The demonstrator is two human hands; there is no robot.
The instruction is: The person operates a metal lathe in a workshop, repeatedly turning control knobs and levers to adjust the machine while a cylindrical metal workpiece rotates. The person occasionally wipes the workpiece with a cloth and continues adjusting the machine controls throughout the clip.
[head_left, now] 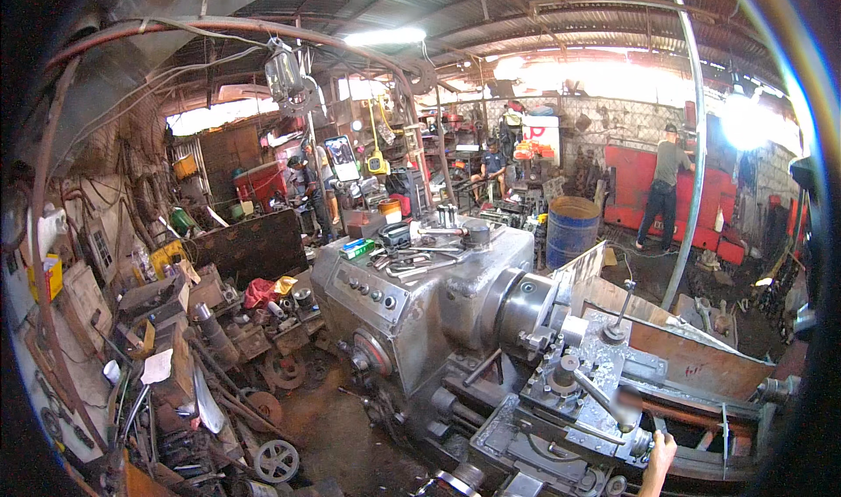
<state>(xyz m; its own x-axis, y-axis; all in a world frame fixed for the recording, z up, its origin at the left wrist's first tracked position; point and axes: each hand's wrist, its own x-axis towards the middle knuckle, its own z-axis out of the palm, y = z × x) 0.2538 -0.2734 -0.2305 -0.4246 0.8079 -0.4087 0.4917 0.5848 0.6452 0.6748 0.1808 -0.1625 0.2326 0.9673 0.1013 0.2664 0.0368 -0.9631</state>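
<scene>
My right hand (659, 458) reaches in from the lower right edge. Its fingers are closed round the small crank handle (642, 443) at the near end of the lathe's tool slide. Just beyond it, the tool post (566, 374) carries a slanting clamp lever (596, 398) whose lower end looks blurred. To the left of the post, the lathe chuck (517, 308) has a short, bright metal piece (574, 330) in front of its jaws. Metal chips lie on the carriage (504, 427). My left hand is out of the picture.
Wrenches and other tools (429, 256) lie on the grey headstock (407, 313). Scrap and metal parts (193, 357) crowd the left side. A blue drum (572, 232) stands behind the lathe. One person (668, 186) stands by red panels; others are farther back.
</scene>
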